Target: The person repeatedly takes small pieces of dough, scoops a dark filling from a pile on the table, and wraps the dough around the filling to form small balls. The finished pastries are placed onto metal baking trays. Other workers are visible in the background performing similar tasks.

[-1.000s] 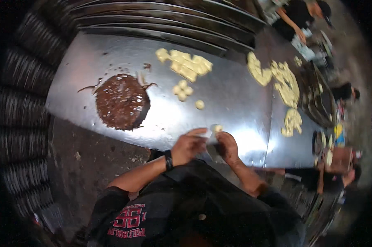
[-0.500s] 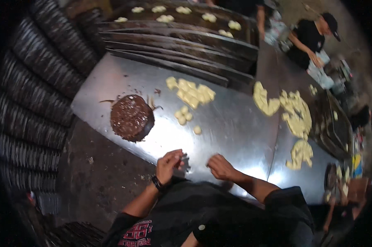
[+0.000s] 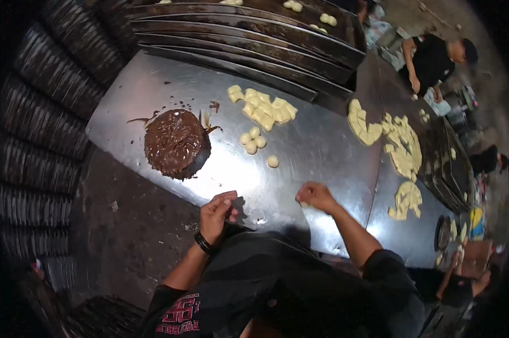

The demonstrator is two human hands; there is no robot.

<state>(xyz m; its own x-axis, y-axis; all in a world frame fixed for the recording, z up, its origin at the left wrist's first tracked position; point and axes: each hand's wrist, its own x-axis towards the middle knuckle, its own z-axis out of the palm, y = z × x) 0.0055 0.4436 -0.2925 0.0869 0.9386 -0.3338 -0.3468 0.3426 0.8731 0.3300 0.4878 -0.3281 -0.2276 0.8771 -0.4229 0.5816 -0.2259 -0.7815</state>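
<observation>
My left hand is held over the near edge of the metal table, its fingers loosely curled and apart, with nothing visible in it. To its right, my right hand hovers with the fingers bent closed; whatever they may hold is hidden. Beyond the hands, one round dough ball sits alone. Close to it is a cluster of several dough balls, and behind these lies a patch of cut dough pieces. A mound of glossy brown filling, chocolate-like, stands left of the dough.
Stacked dark baking trays line the table's far side, dough on the top one. More cut dough spreads over the metal table at right, beside other trays. Tray racks fill the left. A co-worker stands at far right.
My hands have moved apart: the left slightly leftward, the right to the right and farther up. The view has shifted, so the trays sit higher. The co-worker's arms have changed position.
</observation>
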